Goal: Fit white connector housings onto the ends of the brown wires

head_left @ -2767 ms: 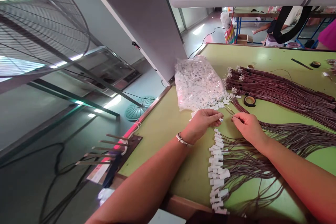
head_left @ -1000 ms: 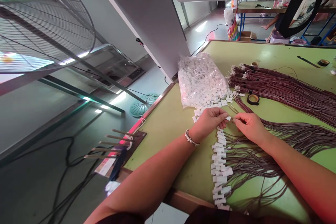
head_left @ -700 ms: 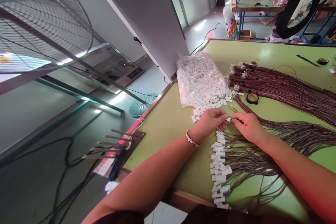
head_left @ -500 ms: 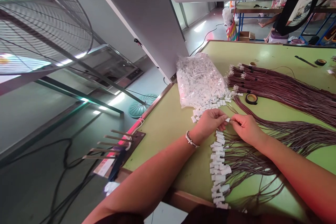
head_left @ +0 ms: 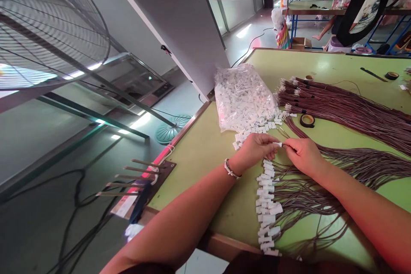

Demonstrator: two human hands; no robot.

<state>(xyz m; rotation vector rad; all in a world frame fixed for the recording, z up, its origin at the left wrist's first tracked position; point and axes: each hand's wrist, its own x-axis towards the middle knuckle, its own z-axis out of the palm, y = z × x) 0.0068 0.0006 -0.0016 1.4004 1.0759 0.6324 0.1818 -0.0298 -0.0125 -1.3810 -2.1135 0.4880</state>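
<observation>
My left hand [head_left: 257,150] pinches a small white plastic connector [head_left: 278,144] between thumb and fingers. Close against it, my right hand [head_left: 302,154] is closed on the end of a thin brown wire, mostly hidden by the fingertips. Below my hands runs a column of white connectors [head_left: 266,199] with brown wires [head_left: 298,192] fitted to them, trailing right under my right forearm. Loose white connectors [head_left: 257,130] lie just beyond my left hand, by the mouth of a clear plastic bag [head_left: 245,94] full of them.
Thick bundles of brown wire [head_left: 340,102] lie at the back right, near a roll of black tape [head_left: 307,120]. A rack of metal prongs [head_left: 138,175] juts from the table's left edge. A large fan [head_left: 54,30] stands at the left. Another person's leg [head_left: 324,32] shows far back.
The connector and the wire end remain between my fingers, with the connector turned slightly more level. My hands have barely moved; the view has shifted a little.
</observation>
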